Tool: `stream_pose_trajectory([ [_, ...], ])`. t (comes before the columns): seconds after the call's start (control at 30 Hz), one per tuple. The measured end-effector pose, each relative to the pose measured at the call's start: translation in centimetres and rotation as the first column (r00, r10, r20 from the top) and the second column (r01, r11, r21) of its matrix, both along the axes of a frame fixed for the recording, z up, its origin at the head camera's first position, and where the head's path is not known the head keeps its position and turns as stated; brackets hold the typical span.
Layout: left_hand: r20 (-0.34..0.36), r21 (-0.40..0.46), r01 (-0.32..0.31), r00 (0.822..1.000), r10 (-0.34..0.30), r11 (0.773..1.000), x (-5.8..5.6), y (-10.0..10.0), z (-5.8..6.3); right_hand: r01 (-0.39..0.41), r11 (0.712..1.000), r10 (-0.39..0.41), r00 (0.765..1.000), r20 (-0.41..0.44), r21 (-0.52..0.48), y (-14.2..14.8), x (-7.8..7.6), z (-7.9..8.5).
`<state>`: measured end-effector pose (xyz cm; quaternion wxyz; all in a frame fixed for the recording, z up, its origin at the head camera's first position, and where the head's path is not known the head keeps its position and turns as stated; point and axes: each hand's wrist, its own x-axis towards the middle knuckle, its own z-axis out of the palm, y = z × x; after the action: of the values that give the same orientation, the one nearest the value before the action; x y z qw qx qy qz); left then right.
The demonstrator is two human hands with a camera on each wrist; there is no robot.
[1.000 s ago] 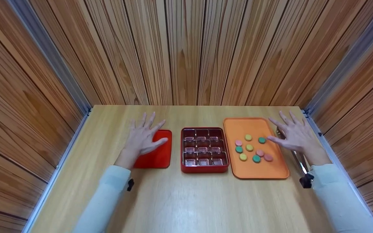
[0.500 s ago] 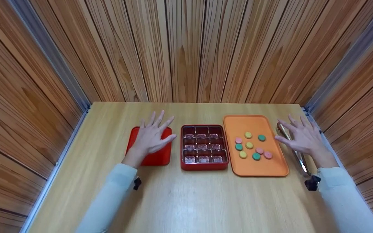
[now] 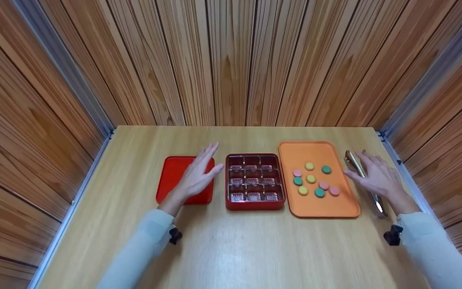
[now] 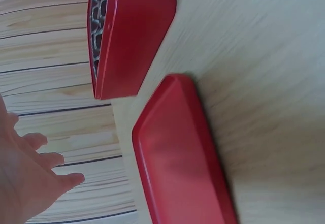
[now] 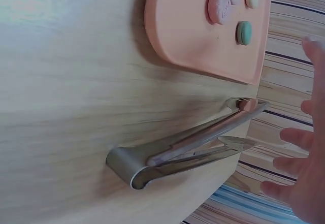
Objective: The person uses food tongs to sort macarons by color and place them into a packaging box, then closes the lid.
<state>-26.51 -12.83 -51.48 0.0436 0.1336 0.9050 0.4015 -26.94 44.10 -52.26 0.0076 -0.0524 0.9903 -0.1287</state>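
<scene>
My left hand point(image 3: 197, 176) hovers over the right side of a red lid point(image 3: 171, 172), fingers extended and holding nothing. In the left wrist view, the hand appears apart from the lid point(image 4: 177, 158) and the red box point(image 4: 137, 31). My right hand point(image 3: 379, 180) hangs above metal tongs point(image 3: 378, 205), partly hiding them. The right wrist view shows the tongs point(image 5: 127, 163) lying on the table with arms spread, a gap between them and the fingers. Several pink, yellow and green macarons point(image 3: 311, 179) lie on an orange tray point(image 3: 305, 152) left of that hand.
Between lid and tray stands the red box point(image 3: 255, 206), its clear divided insert showing bare compartments. The box nearly touches the tray's left edge. Wood-panelled walls point(image 3: 231, 64) enclose the table point(image 3: 231, 249) at the back and sides.
My left hand has moved right over the lid and turned more sideways, its fingers closer together. My right hand has shifted right, away from the tray to over the tongs, its fingers less spread.
</scene>
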Motion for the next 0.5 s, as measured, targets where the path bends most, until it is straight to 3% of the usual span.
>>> stream_pose_trajectory([
  [0.2,0.031,0.133,0.017,0.999,-0.021,0.991,0.2,0.5,-1.2,0.011,0.998,-0.007,0.998,0.063,-0.065,0.3,-0.5,-0.5],
  [0.5,0.103,0.211,-0.018,0.995,-0.003,0.977,1.0,2.2,-3.3,0.084,0.990,-0.067,0.987,0.146,-0.110,1.1,0.2,-2.0],
])
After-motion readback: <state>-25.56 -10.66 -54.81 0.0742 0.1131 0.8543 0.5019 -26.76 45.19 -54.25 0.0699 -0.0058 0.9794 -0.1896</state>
